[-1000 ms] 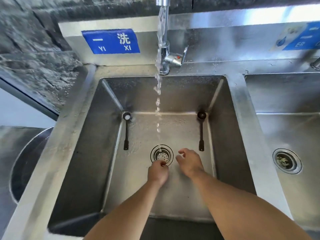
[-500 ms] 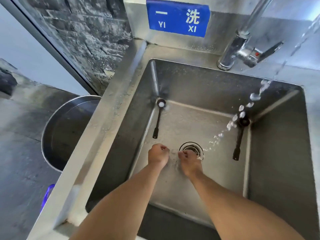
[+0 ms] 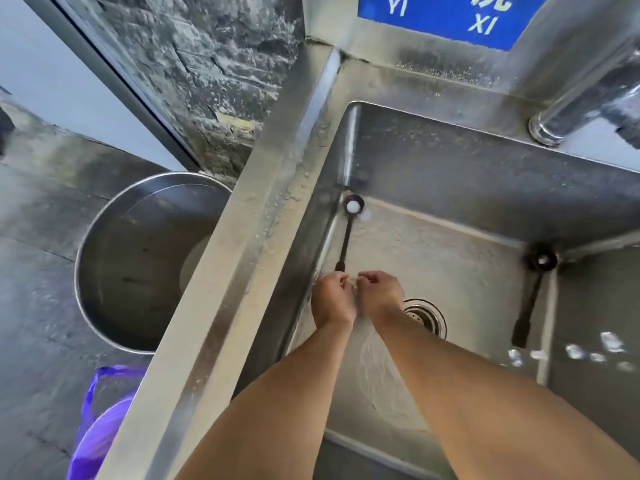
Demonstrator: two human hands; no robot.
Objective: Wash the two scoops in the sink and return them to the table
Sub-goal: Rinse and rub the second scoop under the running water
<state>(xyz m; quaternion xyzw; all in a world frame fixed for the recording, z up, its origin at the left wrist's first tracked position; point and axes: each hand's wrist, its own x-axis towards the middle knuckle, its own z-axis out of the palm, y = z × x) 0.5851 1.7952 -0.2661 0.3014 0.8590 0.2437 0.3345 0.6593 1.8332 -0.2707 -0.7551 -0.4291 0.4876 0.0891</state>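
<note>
Two dark long-handled scoops lie on the floor of the steel sink [image 3: 450, 161]. The left scoop [image 3: 346, 233] lies along the left wall, its bowl holding a white blob. The right scoop [image 3: 531, 296] lies at the right wall. My left hand [image 3: 332, 299] and my right hand [image 3: 381, 296] are side by side just below the left scoop's handle end, fingers curled. Neither hand holds a scoop; whether something small is pinched between them is unclear. Water drops fall at the right edge.
The drain [image 3: 424, 315] sits right of my hands. The tap base [image 3: 568, 112] stands at the back right under a blue sign [image 3: 446, 15]. Left of the sink, a large steel pot [image 3: 138, 265] and a purple bag [image 3: 100, 427] are on the floor.
My view has swung left and down. Both hands have moved left from the drain to the handle end of the left scoop. The scoops have not moved.
</note>
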